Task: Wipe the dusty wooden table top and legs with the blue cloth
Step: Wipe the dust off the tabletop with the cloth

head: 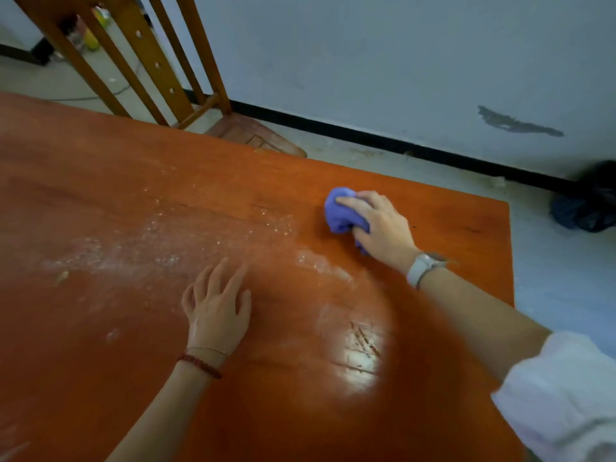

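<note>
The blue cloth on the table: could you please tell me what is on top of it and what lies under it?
The right hand lies on top of the bunched blue cloth, gripping it. Under it is the wooden table top; whether dust remains beneath the cloth cannot be seen, because the cloth covers that patch.

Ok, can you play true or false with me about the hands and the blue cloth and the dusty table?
1. The right hand is holding the blue cloth. True.
2. The left hand is holding a second cloth. False: it lies flat and empty on the table top.
3. There is white dust on the table to the left of the cloth. True.
4. The cloth is lying on the floor. False: it is bunched up and pressed on the table top.
5. A wooden chair stands beyond the far edge of the table. True.
6. Both wrists are bare. False: the right wears a watch, the left wears bracelets.
</note>
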`<move>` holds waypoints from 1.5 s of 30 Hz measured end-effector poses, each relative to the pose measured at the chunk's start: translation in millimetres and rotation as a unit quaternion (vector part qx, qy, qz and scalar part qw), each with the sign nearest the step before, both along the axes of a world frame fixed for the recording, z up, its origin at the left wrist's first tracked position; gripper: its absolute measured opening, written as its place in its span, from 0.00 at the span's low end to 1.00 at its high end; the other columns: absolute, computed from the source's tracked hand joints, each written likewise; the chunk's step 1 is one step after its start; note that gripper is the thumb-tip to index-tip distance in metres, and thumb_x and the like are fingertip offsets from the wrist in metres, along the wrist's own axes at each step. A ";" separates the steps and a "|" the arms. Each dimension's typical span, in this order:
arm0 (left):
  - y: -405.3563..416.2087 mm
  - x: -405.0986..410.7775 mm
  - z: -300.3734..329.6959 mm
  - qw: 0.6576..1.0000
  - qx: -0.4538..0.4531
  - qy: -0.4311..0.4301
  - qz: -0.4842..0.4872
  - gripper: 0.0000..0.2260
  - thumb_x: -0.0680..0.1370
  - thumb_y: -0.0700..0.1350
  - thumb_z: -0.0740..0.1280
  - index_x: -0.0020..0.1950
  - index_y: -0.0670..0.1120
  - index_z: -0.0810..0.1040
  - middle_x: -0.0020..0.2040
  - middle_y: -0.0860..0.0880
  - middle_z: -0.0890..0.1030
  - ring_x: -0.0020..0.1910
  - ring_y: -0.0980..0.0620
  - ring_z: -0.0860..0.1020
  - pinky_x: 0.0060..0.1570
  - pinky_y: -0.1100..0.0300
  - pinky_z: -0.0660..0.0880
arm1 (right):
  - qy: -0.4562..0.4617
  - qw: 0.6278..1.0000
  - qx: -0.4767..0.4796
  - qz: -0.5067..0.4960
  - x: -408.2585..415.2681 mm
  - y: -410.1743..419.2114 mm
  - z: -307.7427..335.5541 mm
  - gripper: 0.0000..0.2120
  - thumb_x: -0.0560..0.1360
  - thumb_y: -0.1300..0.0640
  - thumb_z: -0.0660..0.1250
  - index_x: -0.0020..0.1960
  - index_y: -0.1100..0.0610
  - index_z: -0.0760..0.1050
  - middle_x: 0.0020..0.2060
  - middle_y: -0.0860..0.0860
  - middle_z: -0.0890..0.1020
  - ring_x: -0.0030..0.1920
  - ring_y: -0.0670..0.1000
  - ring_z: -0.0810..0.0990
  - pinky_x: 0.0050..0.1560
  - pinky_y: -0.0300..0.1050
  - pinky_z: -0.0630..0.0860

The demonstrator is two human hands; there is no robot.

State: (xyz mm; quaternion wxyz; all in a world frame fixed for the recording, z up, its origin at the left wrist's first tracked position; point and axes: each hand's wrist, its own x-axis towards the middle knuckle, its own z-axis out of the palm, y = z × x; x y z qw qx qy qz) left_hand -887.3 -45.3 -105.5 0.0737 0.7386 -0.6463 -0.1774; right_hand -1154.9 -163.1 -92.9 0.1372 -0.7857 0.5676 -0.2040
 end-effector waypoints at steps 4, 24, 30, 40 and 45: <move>34.0 21.4 -7.3 0.997 0.055 -0.027 0.037 0.21 0.77 0.56 0.53 0.71 0.57 0.62 0.75 0.48 0.56 0.74 0.44 0.49 0.70 0.41 0.47 | 0.085 0.982 0.054 -0.161 -20.0 -12.9 -16.3 0.23 0.73 0.57 0.61 0.67 0.48 0.68 0.63 0.55 0.70 0.57 0.61 0.70 0.43 0.51 0.73; 54.3 57.6 -15.7 0.997 0.066 -0.028 0.017 0.19 0.78 0.56 0.52 0.70 0.61 0.62 0.76 0.53 0.53 0.73 0.48 0.48 0.68 0.46 0.48 | -0.099 0.965 0.031 -0.242 38.2 97.4 -5.4 0.24 0.69 0.54 0.58 0.65 0.49 0.71 0.61 0.57 0.70 0.58 0.57 0.73 0.54 0.44 0.68; 50.2 62.3 -11.7 0.997 0.079 -0.013 0.004 0.19 0.79 0.53 0.56 0.70 0.61 0.62 0.76 0.54 0.52 0.73 0.48 0.48 0.68 0.45 0.48 | 0.054 0.967 0.075 -0.238 64.6 72.4 -17.6 0.22 0.72 0.58 0.62 0.66 0.49 0.69 0.64 0.57 0.69 0.59 0.61 0.69 0.47 0.54 0.75; 119.2 100.5 -2.7 0.997 -0.010 0.029 0.074 0.18 0.77 0.47 0.60 0.67 0.52 0.70 0.72 0.48 0.64 0.73 0.45 0.57 0.69 0.42 0.51 | -0.155 0.976 0.124 0.085 141.4 221.2 -13.4 0.22 0.66 0.53 0.58 0.60 0.45 0.73 0.57 0.49 0.73 0.52 0.50 0.75 0.50 0.41 0.73; 181.1 124.1 -8.5 0.989 0.046 -0.008 0.137 0.22 0.75 0.54 0.54 0.69 0.53 0.67 0.74 0.46 0.59 0.74 0.43 0.51 0.70 0.40 0.47 | -0.093 0.965 0.108 -0.219 94.7 219.2 -3.4 0.24 0.69 0.54 0.59 0.65 0.48 0.71 0.61 0.54 0.70 0.56 0.52 0.73 0.51 0.39 0.67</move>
